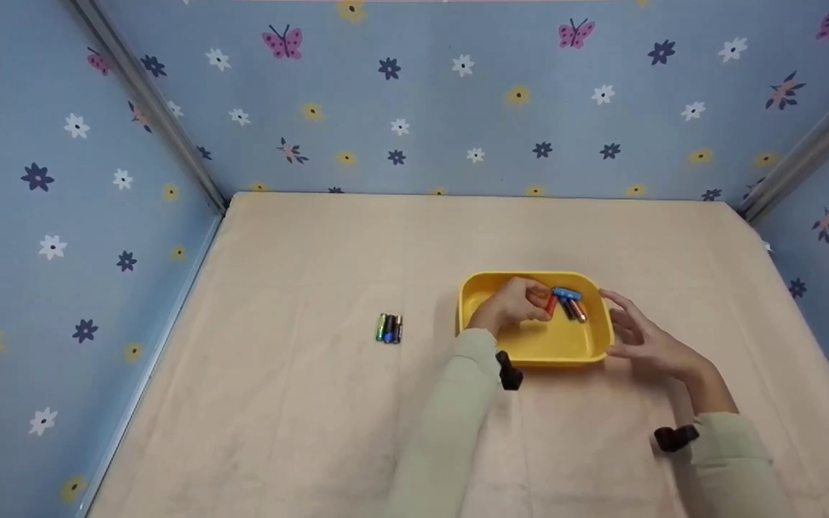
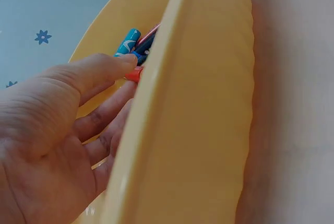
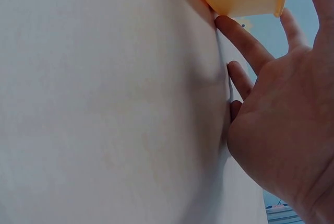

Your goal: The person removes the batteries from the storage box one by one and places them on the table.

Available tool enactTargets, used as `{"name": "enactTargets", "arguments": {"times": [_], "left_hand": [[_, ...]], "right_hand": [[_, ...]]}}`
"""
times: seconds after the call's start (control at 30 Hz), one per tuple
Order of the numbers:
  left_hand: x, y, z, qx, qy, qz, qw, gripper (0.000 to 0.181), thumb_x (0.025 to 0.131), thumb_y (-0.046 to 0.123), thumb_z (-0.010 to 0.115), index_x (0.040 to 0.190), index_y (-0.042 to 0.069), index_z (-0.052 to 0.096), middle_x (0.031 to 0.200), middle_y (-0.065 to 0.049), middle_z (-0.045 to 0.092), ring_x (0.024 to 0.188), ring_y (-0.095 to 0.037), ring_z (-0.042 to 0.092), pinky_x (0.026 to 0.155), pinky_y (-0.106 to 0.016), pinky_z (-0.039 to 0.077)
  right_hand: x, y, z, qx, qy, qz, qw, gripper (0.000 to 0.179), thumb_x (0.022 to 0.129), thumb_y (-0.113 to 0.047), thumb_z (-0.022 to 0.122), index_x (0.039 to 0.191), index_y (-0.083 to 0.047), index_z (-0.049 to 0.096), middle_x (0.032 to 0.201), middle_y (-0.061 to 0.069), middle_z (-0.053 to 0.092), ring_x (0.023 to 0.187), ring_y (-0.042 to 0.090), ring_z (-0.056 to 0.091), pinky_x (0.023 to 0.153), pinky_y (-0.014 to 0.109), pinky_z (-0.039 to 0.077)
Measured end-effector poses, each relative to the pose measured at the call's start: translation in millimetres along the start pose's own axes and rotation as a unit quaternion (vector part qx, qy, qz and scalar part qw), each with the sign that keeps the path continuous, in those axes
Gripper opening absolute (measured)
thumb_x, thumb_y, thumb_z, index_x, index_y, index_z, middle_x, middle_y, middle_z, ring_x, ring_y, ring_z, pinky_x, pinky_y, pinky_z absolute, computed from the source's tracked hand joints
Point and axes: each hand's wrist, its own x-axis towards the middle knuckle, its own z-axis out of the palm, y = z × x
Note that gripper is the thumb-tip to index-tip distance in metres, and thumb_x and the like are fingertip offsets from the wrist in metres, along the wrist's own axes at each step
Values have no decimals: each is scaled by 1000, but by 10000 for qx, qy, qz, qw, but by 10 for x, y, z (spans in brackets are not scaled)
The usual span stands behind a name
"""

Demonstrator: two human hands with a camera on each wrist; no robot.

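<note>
My left hand (image 1: 517,302) reaches over the near left side of a yellow plastic tub (image 1: 547,351). Between its thumb and forefinger it pinches a red battery (image 2: 134,74), partly hidden by the tub's rim in the left wrist view. Right beside those fingertips, a light blue battery (image 1: 567,293), a dark blue battery (image 1: 567,308) and a copper-ended battery (image 1: 578,311) lie inside the tub. My right hand (image 1: 655,345) touches the tub's right end with spread, fairly straight fingers. In the right wrist view its fingertips meet the tub's outer wall.
Left of the tub, a green battery (image 1: 381,327), a blue-and-black battery (image 1: 388,329) and a dark battery (image 1: 397,329) lie side by side on the cloth-covered table (image 1: 278,403). Flower-patterned blue panels (image 1: 422,101) stand behind and at both sides.
</note>
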Motion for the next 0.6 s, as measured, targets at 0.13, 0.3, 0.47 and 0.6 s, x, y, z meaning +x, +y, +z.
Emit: {"name": "enactTargets", "arguments": {"times": [0.13,0.3,0.47,0.6], "left_hand": [[-3,35,59,-56,219,-174,9996,54,97,-3,84,149,1,70,142,-19,77,126,-28,73,114,-36,61],[0,72,121,-166,462,-415,9979,53,96,-4,85,147,2,73,140,-18,78,129,-31,74,115,-39,60],[-40,128,162,-48,659,-586,9961,54,95,-1,87,146,6,74,147,-12,76,136,-30,71,118,-40,58],[-48,140,185,94,735,-644,9952,55,95,0,88,147,9,74,150,-8,76,136,-25,71,118,-37,57]], "right_hand": [[-7,-7,-11,49,-8,24,10000,103,107,-16,76,182,-29,8,187,30,16,173,62,7,129,89,10],[-2,-4,-6,11,2,212,9998,103,107,-23,77,182,-33,7,188,28,15,173,61,5,127,91,10],[2,3,-4,-19,0,210,9998,103,107,-22,76,182,-34,7,188,28,16,173,61,6,126,92,10],[4,7,5,-44,5,233,9997,104,107,-23,77,182,-35,6,189,26,14,174,61,5,126,92,12]]}}
